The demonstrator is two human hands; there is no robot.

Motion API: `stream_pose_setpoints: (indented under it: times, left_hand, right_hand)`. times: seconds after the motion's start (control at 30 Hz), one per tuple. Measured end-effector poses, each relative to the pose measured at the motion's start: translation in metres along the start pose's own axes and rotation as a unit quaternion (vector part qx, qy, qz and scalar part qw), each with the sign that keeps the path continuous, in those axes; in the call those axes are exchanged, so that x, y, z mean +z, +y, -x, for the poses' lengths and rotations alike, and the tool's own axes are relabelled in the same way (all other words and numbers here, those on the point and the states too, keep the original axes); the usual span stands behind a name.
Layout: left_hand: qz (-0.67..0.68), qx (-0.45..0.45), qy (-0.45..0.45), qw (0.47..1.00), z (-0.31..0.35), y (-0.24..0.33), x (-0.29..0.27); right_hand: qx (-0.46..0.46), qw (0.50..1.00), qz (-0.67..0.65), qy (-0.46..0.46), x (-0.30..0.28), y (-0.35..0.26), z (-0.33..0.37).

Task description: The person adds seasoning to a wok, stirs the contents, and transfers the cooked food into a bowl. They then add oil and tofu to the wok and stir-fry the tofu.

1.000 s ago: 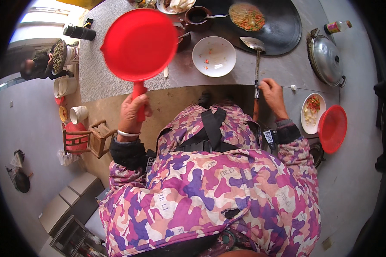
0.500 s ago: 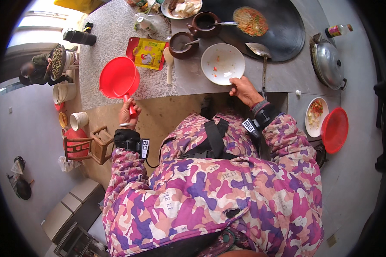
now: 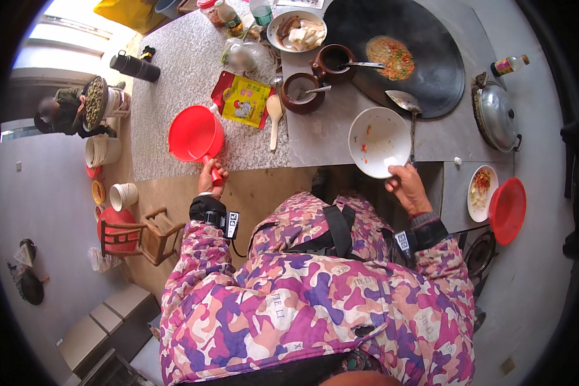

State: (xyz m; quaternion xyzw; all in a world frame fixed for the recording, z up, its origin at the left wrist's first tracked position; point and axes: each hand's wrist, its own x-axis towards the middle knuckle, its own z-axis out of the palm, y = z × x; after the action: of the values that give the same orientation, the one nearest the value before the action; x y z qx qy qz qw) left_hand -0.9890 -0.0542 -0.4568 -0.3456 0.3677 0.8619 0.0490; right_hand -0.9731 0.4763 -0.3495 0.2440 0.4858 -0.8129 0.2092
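My left hand [image 3: 211, 179] is closed round the handle of a red plastic dipper [image 3: 196, 133], held over the near left edge of the counter. A white bowl [image 3: 373, 148] with a few red and green food bits inside is gripped at its near rim by my right hand [image 3: 407, 188], with its inside facing up. Beyond the bowl, a metal spatula [image 3: 403, 101] rests at the rim of a large black wok [image 3: 434, 61]. Inside the wok lies a steaming mix of chopped red and green food [image 3: 390, 58].
Two brown pots [image 3: 300, 91] with spoons, a yellow packet [image 3: 243, 101] and a rice paddle [image 3: 274, 121] lie between my hands. A lidded metal pot [image 3: 497, 112], a plate of chopped food [image 3: 481, 193] and a red basin [image 3: 508, 211] stand right. A person [image 3: 64, 109] sits far left.
The white bowl and my right hand have moved right and nearer to me. My left hand with the dipper appears shifted right and slightly nearer, and the whole view has shifted too.
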Motion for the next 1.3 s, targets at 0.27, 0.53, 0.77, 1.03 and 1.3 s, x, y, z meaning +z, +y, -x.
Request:
stream_pose_setpoints:
  times: [0.27,0.53,0.77,1.03,1.3]
  left_hand:
    - [-0.047,0.009,0.11,0.993,-0.004,-0.011,-0.024]
    - [-0.186,0.058,0.193,0.962,-0.003,0.006,-0.084]
    - [-0.282,0.198,0.03,0.938,0.022,0.014,0.012]
    - [-0.185,-0.151,-0.371,0.898,0.113,-0.039,0.177]
    - [-0.169,-0.132,-0.328,0.92,0.13,-0.042,0.188]
  right_hand:
    - [-0.009,0.999,-0.033,0.033,-0.009,-0.003,0.033]
    - [-0.034,0.996,-0.061,0.048,-0.011,-0.002,0.047]
    - [0.007,1.0,-0.013,0.021,0.016,-0.009,0.045]
    - [0.073,0.984,0.093,-0.136,0.074,-0.004,0.035]
    - [0.077,0.971,0.123,-0.191,0.112,0.009,0.022]
